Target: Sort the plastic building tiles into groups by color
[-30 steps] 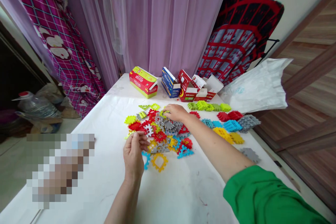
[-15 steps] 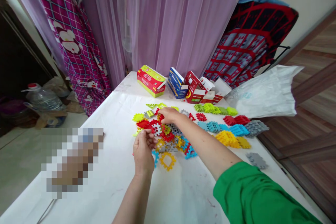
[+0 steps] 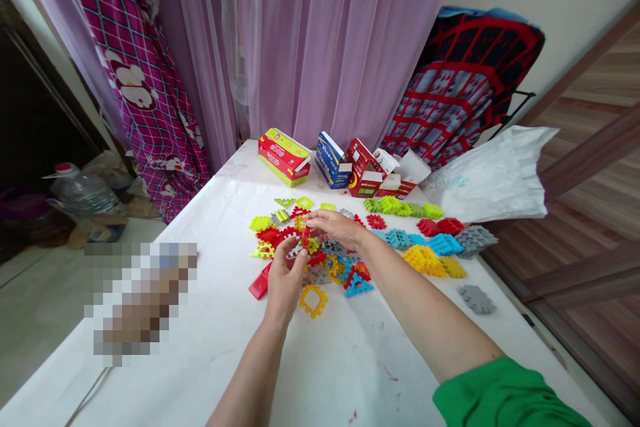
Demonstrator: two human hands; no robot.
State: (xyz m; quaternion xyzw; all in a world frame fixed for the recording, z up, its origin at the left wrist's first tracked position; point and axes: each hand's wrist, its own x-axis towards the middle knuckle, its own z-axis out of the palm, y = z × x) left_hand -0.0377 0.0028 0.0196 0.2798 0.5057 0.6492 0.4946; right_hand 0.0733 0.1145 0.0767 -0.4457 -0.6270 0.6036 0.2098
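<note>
Both my hands meet over a mixed heap of notched plastic interlocking building pieces on the white table. Between them, a small red interlocking piece (image 3: 306, 236) stands nearly edge-on. My right hand (image 3: 336, 227) reaches in from the right and pinches its upper part. My left hand (image 3: 286, 277) has its thumb and curled fingers closed at the lower part; the fingertips partly hide the contact. Beneath lie red, grey, yellow and blue pieces, with a blue triangular piece (image 3: 359, 285) on the right. A yellow square frame piece (image 3: 313, 301) lies in front. A red flat object (image 3: 259, 282) is beside my left wrist.
Stacks of lime pieces (image 3: 397, 206), blue pieces (image 3: 447, 245), yellow pieces (image 3: 424, 260) and grey pieces (image 3: 477, 299) line the right side. Behind stand a red-and-yellow box (image 3: 284, 157), a blue box (image 3: 333, 160) and red boxes (image 3: 363, 167). A white bag (image 3: 493, 173) lies at right.
My right hand has come back from the far part of the heap with the red piece. My left hand has turned and risen slightly to meet it, uncovering the red flat object.
</note>
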